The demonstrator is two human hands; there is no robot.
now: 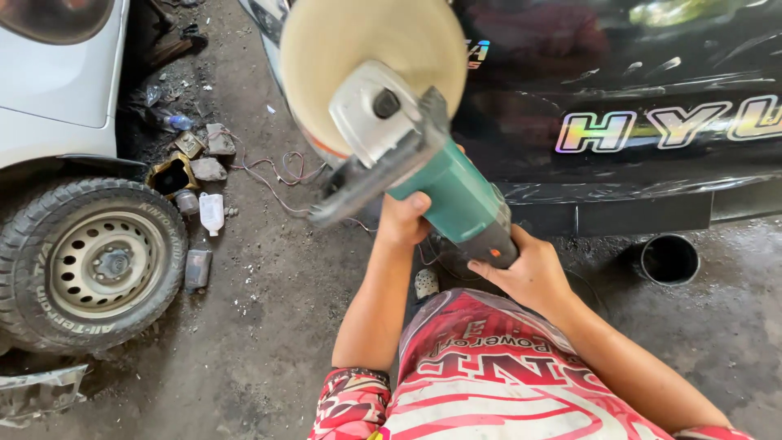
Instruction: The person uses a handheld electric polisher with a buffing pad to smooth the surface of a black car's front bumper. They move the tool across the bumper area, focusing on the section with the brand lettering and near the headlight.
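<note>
1. We look down from our own head at our two bare hands, which hold a green polishing machine [452,195] up in front of us, above a dirty concrete floor [269,326].
2. Our left hand [403,218] is wrapped around the machine's front section, just behind the grey metal head; its fingers are closed tight on the body.
3. Our right hand [529,273] grips the dark rear end of the machine, fingers likewise closed around it.
4. A wide, cream-coloured buffing pad [366,49] sits on the machine's head, tilted up toward us, near the glossy black car body [652,163] ahead but, as far as we can tell, not touching it.
5. To the left stands a white vehicle [57,81] with a knobbly tyre [90,261]. Small bottles, scraps and a loose wire [269,175] lie on the floor between the two vehicles. A black tailpipe [668,259] sticks out low on the right.
6. We judge the step in hand to be carrying or readying the machine, not working the surface. The next move would call for turning the pad flat toward the black panel, with both grips kept firm.
</note>
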